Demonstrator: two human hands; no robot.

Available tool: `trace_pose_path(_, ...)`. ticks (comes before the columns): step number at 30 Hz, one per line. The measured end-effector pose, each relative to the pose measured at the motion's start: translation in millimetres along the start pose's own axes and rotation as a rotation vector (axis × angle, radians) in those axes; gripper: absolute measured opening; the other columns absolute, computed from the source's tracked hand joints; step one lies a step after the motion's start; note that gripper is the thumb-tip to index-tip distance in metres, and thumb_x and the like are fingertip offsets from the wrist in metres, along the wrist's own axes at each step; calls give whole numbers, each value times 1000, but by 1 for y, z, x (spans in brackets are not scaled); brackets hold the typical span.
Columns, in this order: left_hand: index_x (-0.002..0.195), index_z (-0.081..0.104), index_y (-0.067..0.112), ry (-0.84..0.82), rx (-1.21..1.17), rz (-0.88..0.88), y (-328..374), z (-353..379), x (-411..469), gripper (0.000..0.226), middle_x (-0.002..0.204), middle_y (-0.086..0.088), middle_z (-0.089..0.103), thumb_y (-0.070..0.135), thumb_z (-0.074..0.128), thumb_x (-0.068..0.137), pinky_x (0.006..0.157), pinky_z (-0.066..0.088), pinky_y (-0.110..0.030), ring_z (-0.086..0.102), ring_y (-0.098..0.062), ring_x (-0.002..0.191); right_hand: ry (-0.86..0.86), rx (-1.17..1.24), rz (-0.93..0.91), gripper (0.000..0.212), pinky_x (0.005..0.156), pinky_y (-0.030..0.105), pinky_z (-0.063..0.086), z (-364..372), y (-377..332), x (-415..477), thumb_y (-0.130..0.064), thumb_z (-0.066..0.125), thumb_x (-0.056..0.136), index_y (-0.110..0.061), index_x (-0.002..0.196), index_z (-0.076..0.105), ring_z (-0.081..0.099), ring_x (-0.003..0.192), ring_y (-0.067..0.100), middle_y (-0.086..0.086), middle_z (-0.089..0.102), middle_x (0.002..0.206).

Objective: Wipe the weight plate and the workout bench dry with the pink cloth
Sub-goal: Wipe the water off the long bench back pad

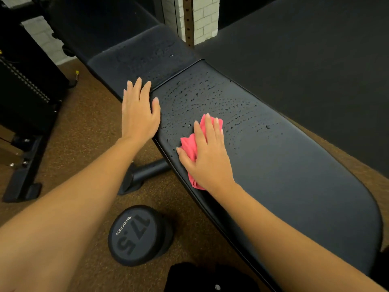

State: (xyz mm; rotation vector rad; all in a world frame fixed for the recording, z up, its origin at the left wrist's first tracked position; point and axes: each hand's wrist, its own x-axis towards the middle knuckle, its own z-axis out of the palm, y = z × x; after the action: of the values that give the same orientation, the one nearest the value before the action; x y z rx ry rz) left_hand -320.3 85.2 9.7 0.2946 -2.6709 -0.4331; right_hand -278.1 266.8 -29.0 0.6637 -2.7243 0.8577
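The black workout bench (284,157) runs diagonally from upper left to lower right. Water droplets cover its middle section and the pad beyond the seam; the near end looks dull and droplet-free. My right hand (208,154) presses the crumpled pink cloth (190,144) flat on the bench near its left edge. My left hand (139,114) rests flat, fingers spread, on the bench's left edge at the seam, holding nothing. A round black weight (136,236) marked 17.5 stands on the floor below the bench.
The bench's black foot bar (147,170) sticks out over the brown speckled floor (84,133). Black machine frames (27,114) stand at the left. A black mat (315,60) lies beyond the bench, with a white brick pillar (202,17) behind.
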Motion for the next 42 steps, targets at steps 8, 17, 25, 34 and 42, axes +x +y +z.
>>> trace_pose_path(8,145,26,5,-170,128,9,-1,-18,10,51,155,-17,13,28,32,100,116,2,-44,4,-37,143,-121,-52,-22,68,117,48,14,-10,-16,-43,-44,42,95,2,143,30,7,144,36,21,19,153)
trace_pose_path(17,149,8,10,-363,279,86,-26,-33,33,57,156,-19,0,34,27,101,115,-1,-50,-2,-40,142,-206,-93,-36,71,117,49,11,1,-35,27,-45,41,94,2,144,26,8,143,38,23,19,153)
trace_pose_path(25,149,10,9,-367,278,78,-30,-26,32,59,155,-21,2,37,18,98,114,-1,-51,-2,-42,142,-219,-54,-127,67,117,45,12,-7,-37,-19,-41,46,95,1,144,27,9,144,36,20,18,154)
trace_pose_path(34,149,8,8,-377,272,85,-33,-26,34,61,155,-22,1,40,15,98,113,-3,-51,-3,-43,141,-173,-10,-60,65,118,46,9,10,-46,33,-40,46,96,3,142,33,10,144,36,22,22,152)
trace_pose_path(42,149,4,9,-382,270,77,-32,-24,34,57,155,-21,-4,33,26,101,113,-8,-49,-8,-41,142,-191,-8,-89,67,118,46,12,5,-44,15,-41,50,93,1,143,32,8,144,34,20,21,153)
